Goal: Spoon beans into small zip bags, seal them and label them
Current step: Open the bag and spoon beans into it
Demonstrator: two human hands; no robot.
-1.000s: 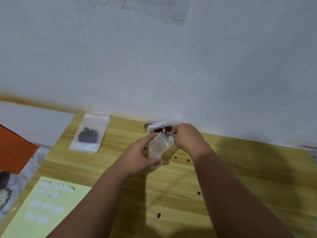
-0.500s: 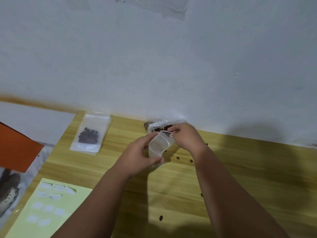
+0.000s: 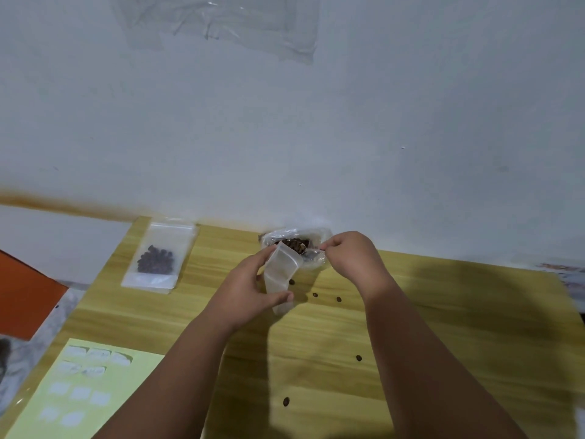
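My left hand (image 3: 250, 293) holds a small empty zip bag (image 3: 281, 274) upright over the wooden table (image 3: 443, 312), its mouth open toward the far side. My right hand (image 3: 351, 256) pinches the handle of a spoon (image 3: 311, 253) whose bowl lies at the bag's mouth. Just behind them a large clear bag of dark beans (image 3: 294, 243) rests against the wall. A filled zip bag of beans (image 3: 158, 258) lies flat at the table's far left. A pale yellow sheet of white labels (image 3: 79, 391) sits at the near left.
Several loose beans (image 3: 338, 299) are scattered on the table in front of and below my hands. A white wall rises right behind the table. An orange board (image 3: 25, 296) lies off the table's left edge.
The spoon came out from the bean bag to the small bag's mouth, and my right hand shifted a little right. My left hand still holds the small bag.
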